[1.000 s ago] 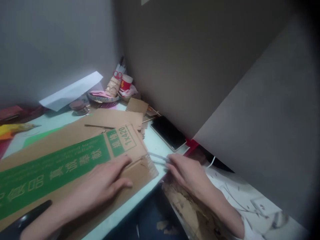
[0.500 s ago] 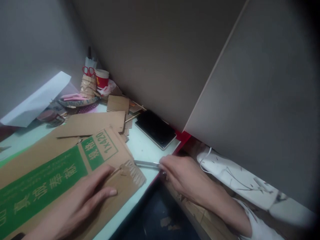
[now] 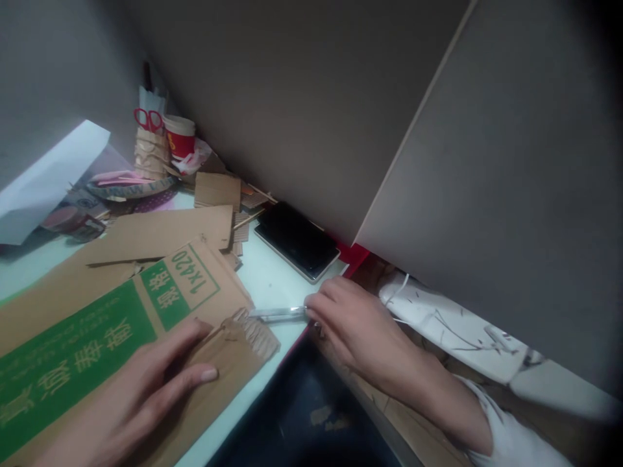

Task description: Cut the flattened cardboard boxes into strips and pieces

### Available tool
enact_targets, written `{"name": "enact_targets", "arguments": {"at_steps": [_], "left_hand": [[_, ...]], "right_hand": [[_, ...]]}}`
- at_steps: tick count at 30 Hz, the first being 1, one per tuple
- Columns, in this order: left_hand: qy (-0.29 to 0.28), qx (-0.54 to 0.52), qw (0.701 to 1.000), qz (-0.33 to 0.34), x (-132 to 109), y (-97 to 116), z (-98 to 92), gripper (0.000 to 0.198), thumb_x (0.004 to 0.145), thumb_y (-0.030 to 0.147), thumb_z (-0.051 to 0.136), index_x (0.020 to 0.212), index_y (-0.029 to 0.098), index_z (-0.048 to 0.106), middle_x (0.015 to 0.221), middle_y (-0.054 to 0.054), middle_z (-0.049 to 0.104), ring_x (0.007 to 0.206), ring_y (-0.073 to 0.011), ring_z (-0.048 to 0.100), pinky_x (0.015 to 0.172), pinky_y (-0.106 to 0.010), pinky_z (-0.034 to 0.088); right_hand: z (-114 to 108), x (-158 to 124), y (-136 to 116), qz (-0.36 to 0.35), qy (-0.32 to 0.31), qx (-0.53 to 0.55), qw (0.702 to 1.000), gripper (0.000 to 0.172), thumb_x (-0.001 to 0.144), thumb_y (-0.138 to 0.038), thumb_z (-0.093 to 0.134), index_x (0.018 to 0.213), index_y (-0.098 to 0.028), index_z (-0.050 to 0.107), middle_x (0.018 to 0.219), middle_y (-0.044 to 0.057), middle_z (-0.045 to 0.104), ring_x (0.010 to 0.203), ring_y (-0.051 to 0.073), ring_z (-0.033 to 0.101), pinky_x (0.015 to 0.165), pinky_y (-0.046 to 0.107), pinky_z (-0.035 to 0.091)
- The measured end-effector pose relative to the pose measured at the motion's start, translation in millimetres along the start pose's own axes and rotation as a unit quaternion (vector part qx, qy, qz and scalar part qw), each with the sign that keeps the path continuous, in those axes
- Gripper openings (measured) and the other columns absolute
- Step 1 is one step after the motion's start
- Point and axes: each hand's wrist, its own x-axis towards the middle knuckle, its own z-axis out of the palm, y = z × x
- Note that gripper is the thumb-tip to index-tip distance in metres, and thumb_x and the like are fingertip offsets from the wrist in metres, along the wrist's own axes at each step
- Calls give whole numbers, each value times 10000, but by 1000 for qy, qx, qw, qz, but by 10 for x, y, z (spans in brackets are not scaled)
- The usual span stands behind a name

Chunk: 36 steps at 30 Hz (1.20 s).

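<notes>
My left hand (image 3: pixel 146 383) lies flat with fingers stretched on a brown cardboard sheet (image 3: pixel 121 311) printed with a green band and white characters, pressing it onto the pale table (image 3: pixel 272 279). My right hand (image 3: pixel 348 321) is closed on a slim metal tool (image 3: pixel 277 314), perhaps a blade or scissors, whose tip points left and touches the sheet's frayed corrugated corner (image 3: pixel 253 331).
A black phone (image 3: pixel 296 240) lies by the grey wall. Cardboard offcuts (image 3: pixel 217 191), a red paper cup (image 3: pixel 179 137), red-handled scissors (image 3: pixel 148 120) in a holder and a white paper sheet (image 3: pixel 48 168) crowd the far corner. A white power strip (image 3: pixel 448 331) lies to the right.
The view swung right and down. My right hand drew the metal tool out past the cardboard's corner. My left hand stayed flat on the sheet.
</notes>
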Motion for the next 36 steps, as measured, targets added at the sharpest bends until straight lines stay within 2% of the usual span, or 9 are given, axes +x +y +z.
{"name": "enact_targets", "arguments": {"at_steps": [7,12,15,18,24,29,32,34,36], "left_hand": [[-14,16,1000,17,-43,18,-57,530,881,620,544,1326,333,556,1477,21,561,1362,-295,492,1176,-488,317],[-3,3,999,48,-10,198,-98,487,835,686,495,1117,328,667,1214,53,717,1222,-330,584,990,-404,504],[-11,-9,999,51,9,266,-117,462,832,675,500,1084,323,663,1203,40,720,1192,-331,595,969,-395,502],[-6,-6,999,36,12,279,-112,472,831,668,526,1129,324,651,1240,53,708,1237,-330,569,1008,-398,472],[2,17,999,45,21,174,-80,477,852,653,534,1157,308,656,1256,43,707,1240,-328,575,990,-386,493],[10,25,989,145,80,43,-76,388,905,613,500,1112,315,639,1152,19,736,1075,-272,669,851,-312,564],[34,51,976,210,128,56,-97,292,909,553,546,1013,289,617,1004,-4,723,953,-254,672,755,-305,580],[69,87,959,260,163,96,-99,295,892,486,612,1114,293,594,1108,-25,685,1050,-268,631,865,-345,569],[87,121,937,317,197,142,-80,453,930,413,573,1364,314,484,1391,-50,570,1303,-306,497,1092,-440,452]], "right_hand": [[13,-40,69,-18,1,-18,1000,136,985,-149,469,906,-186,574,879,27,555,729,153,481,630,279,354],[-17,-57,52,-7,-3,-15,1000,167,988,-154,442,917,-180,591,863,22,568,664,131,490,574,262,329],[-36,-57,42,0,20,-16,1000,214,1010,-191,416,933,-175,615,857,27,578,669,133,502,579,264,341],[-23,-46,25,-7,2,-11,1000,237,1022,-233,422,907,-178,621,844,21,580,662,130,502,578,267,340],[76,-17,-35,-37,-17,-38,998,264,1032,-285,408,881,-192,604,828,2,566,636,128,454,558,291,284],[112,-65,2,-114,-57,-59,990,163,978,-222,458,846,-206,553,778,-21,540,622,130,404,544,308,241],[94,-124,46,-113,-66,-57,990,148,975,-213,459,855,-208,545,786,-22,547,639,132,418,552,310,243],[85,-143,54,-105,-70,-55,990,166,990,-225,444,859,-209,545,800,-21,560,646,130,429,555,309,243],[96,-134,38,-99,-70,-59,991,184,1003,-245,429,867,-209,548,805,-20,568,641,131,430,555,311,239]]}}
